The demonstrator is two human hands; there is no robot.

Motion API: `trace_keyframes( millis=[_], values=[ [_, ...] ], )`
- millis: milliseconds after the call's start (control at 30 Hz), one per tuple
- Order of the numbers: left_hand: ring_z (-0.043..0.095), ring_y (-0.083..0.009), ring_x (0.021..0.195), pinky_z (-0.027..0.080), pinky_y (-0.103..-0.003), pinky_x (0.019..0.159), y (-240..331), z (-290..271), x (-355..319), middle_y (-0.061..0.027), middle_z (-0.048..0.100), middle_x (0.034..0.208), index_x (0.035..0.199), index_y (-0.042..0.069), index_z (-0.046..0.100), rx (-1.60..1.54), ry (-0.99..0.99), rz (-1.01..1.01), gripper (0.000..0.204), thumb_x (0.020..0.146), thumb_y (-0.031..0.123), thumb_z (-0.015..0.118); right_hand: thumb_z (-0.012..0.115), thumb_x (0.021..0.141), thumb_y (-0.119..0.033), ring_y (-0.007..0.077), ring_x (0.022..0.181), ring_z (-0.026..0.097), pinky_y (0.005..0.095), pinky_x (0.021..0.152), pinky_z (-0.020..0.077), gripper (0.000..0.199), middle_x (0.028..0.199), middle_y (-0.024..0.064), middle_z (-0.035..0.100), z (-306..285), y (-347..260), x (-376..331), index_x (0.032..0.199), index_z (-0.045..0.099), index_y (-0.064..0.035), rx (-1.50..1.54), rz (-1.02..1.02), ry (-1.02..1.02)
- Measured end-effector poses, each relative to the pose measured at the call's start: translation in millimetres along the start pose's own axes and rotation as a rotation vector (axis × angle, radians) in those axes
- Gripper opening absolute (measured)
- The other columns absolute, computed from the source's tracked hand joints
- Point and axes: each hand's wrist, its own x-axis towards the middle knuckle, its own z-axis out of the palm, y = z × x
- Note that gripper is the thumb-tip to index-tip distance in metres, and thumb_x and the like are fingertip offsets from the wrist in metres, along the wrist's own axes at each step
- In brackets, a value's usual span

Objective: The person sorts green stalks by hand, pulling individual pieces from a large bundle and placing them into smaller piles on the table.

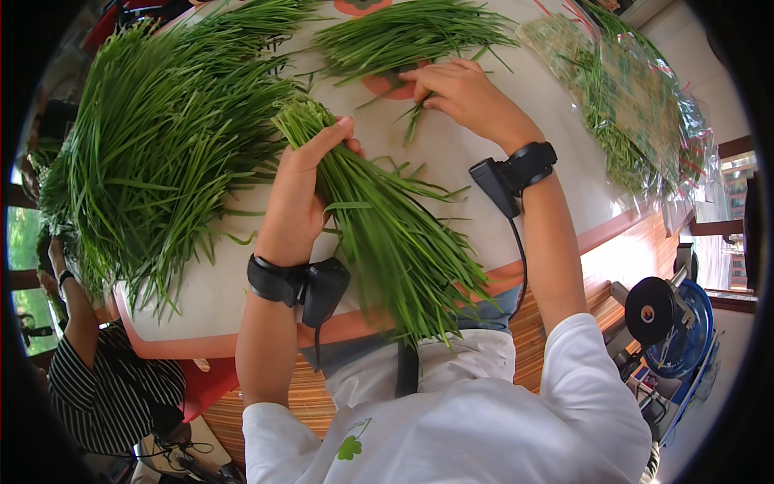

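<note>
One thick bundle of long green leaves (pixel 395 230) is clasped in the grip of the left hand (pixel 302 181), over the near part of a white table (pixel 592 181) with a pinkish-orange border; its paler ends bunch above the thumb, and its loose tips fan down to the right, overlapping the table's near edge in view. The right hand (pixel 466 95) is farther out, its grip pinching a few thin blades (pixel 414 123) between thumb and fingers, just below a smaller heap of leaves (pixel 413 36) at the far side. A large pile of leaves (pixel 161 161) spreads across the left of the table, near the left hand. At the right, a clear plastic bag (pixel 651 105) with more greenery inside lies well apart from the bundle. Each wrist wears a black strap with a boxy device, the left device (pixel 325 292) and the right device (pixel 493 185). At lower left is another person in a striped top (pixel 117 387).
</note>
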Motion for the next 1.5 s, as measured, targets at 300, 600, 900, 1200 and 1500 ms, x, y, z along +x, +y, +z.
trace_keyframes(
  millis=[300, 600, 900, 1200, 1500],
  values=[
    [0.058, -0.0142, 0.076, 0.048, -0.027, 0.065, -2, -2, 2, -0.0009, 0.058, 0.077, 0.085, 0.009, 0.058, -0.003, 0.004, -0.010, 0.016, 0.088, 0.022, 0.067, 0.065, 0.082, -0.013, 0.0215, 0.102, 0.054, 0.0379, 0.092, 0.0363, 0.020, 0.099, -0.0003, 0.061, -4, -11, 2, 0.102, 0.062, -0.0121, 0.012, 0.111, -0.070],
    [0.060, -0.0141, 0.071, 0.050, -0.027, 0.059, -2, -1, 4, -0.0036, 0.060, 0.077, 0.091, 0.005, 0.059, -0.044, 0.023, 0.003, 0.015, 0.087, 0.017, 0.066, 0.064, 0.085, -0.015, 0.0203, 0.106, 0.052, 0.0379, 0.100, 0.0287, 0.010, 0.097, 0.0003, 0.060, 2, -9, 1, 0.094, 0.060, -0.0128, -0.157, -0.021, 0.036],
    [0.062, -0.0158, 0.082, 0.053, -0.029, 0.071, -11, 9, 0, -0.0071, 0.065, 0.089, 0.104, 0.000, 0.062, -0.065, 0.015, 0.082, 0.025, 0.092, 0.022, 0.061, 0.057, 0.089, -0.002, 0.0239, 0.080, 0.065, 0.0299, 0.070, 0.0512, 0.025, 0.090, 0.0111, 0.064, -3, -67, 21, 0.114, 0.060, -0.0034, 0.428, 0.190, 0.285],
    [0.065, -0.0149, 0.076, 0.057, -0.029, 0.064, -11, 8, 4, -0.0069, 0.065, 0.091, 0.102, 0.001, 0.061, -0.067, 0.046, 0.188, 0.020, 0.093, 0.019, 0.060, 0.065, 0.082, 0.001, 0.0248, 0.080, 0.061, 0.0340, 0.069, 0.0505, 0.025, 0.096, 0.0099, 0.057, 8, -85, 19, 0.107, 0.064, -0.0012, 0.535, 0.044, 0.159],
    [0.064, -0.0160, 0.073, 0.055, -0.029, 0.060, -7, 5, 1, -0.0079, 0.066, 0.091, 0.101, 0.000, 0.061, -0.073, 0.072, 0.154, 0.020, 0.091, 0.017, 0.063, 0.067, 0.087, -0.021, 0.0239, 0.078, 0.060, 0.0323, 0.065, 0.0479, 0.019, 0.085, 0.0093, 0.059, -9, -80, 20, 0.097, 0.068, -0.0043, 0.505, -0.034, 0.232]
  ],
)
